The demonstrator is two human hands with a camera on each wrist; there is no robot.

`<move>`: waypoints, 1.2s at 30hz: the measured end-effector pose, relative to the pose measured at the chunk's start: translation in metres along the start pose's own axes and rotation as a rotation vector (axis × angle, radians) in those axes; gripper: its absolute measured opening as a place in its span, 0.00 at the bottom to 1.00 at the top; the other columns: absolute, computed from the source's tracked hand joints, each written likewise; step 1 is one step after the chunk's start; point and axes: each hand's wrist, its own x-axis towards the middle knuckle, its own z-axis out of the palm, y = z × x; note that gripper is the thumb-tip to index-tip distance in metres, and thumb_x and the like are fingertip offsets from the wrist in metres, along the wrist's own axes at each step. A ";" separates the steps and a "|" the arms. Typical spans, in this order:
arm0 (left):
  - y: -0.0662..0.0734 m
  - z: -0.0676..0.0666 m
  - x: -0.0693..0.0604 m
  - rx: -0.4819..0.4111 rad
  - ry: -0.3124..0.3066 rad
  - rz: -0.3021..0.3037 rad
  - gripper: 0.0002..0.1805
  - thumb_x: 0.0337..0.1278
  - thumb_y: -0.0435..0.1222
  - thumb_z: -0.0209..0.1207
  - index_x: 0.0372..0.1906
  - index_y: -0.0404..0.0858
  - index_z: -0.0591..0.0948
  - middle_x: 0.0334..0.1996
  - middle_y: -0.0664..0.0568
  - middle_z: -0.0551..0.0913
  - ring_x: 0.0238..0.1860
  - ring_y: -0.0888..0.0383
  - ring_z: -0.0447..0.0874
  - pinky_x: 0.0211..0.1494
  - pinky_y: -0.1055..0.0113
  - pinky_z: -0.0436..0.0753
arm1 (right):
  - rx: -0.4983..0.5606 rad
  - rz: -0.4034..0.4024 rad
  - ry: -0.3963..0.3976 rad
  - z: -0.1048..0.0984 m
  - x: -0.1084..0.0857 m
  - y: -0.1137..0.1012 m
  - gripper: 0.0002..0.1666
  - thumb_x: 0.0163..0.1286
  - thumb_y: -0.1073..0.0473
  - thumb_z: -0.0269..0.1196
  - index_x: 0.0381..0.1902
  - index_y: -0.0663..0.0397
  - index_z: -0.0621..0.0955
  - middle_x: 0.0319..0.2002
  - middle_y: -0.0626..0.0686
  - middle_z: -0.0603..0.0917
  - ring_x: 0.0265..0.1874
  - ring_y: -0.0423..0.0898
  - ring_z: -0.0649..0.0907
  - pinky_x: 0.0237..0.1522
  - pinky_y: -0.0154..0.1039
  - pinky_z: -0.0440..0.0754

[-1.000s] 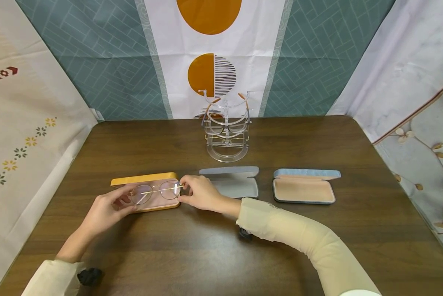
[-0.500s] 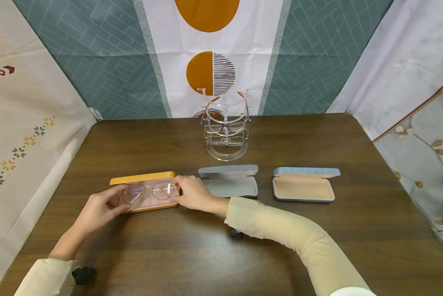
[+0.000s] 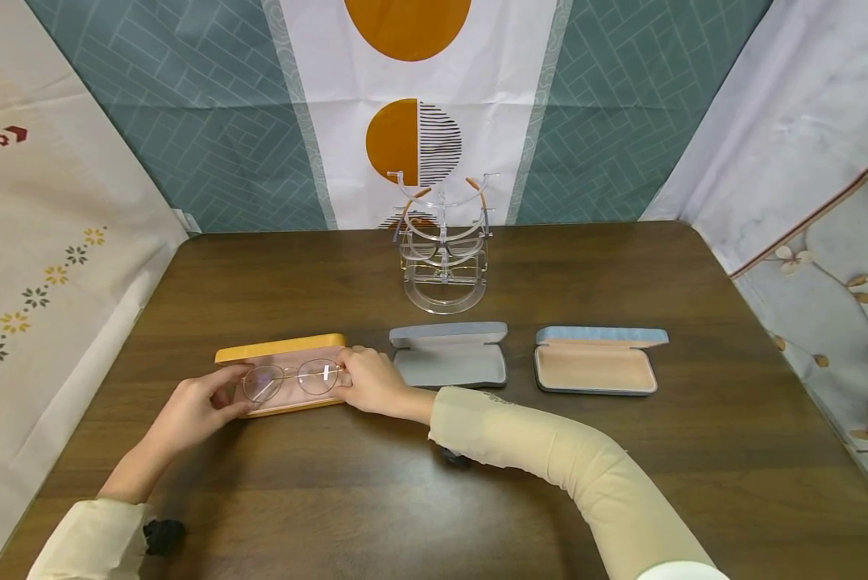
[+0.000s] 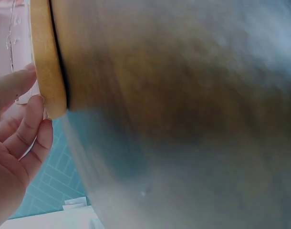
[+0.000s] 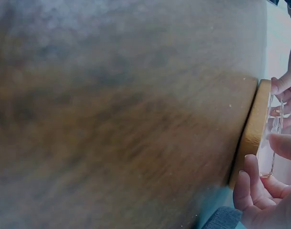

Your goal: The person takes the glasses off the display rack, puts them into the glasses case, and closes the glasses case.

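Two hands meet over an open yellow glasses case (image 3: 281, 349), a pair of thin-rimmed round eyeglasses (image 3: 319, 376) held lengthwise between them. The left hand (image 3: 198, 408) grasps the left end of the frame between thumb and fingers, its fingertips close against the end of the case; the right hand (image 3: 374, 382) pinches the opposite end. The eyeglasses lie within the outline of the case's pink-lined bottom half, lenses side by side; whether they touch the lining cannot be told. To the right along the dark wooden table (image 3: 375, 503), a gray case (image 3: 451, 366) and a blue case (image 3: 597, 372) stand with lids raised, the gray one just beside the right hand. Behind them rises a clear display stand (image 3: 444, 308) bearing eyewear with orange-tipped temples (image 3: 424, 192), before a teal-and-white cloth (image 3: 223, 153) printed with orange circles.
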 end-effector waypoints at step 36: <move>-0.008 -0.002 -0.001 0.048 -0.047 -0.002 0.28 0.31 0.27 0.71 0.47 0.29 0.78 0.36 0.44 0.82 0.20 0.70 0.71 0.20 0.71 0.72 | -0.009 0.063 -0.116 0.001 -0.004 0.000 0.27 0.58 0.48 0.64 0.53 0.54 0.77 0.44 0.50 0.79 0.42 0.43 0.77 0.38 0.34 0.76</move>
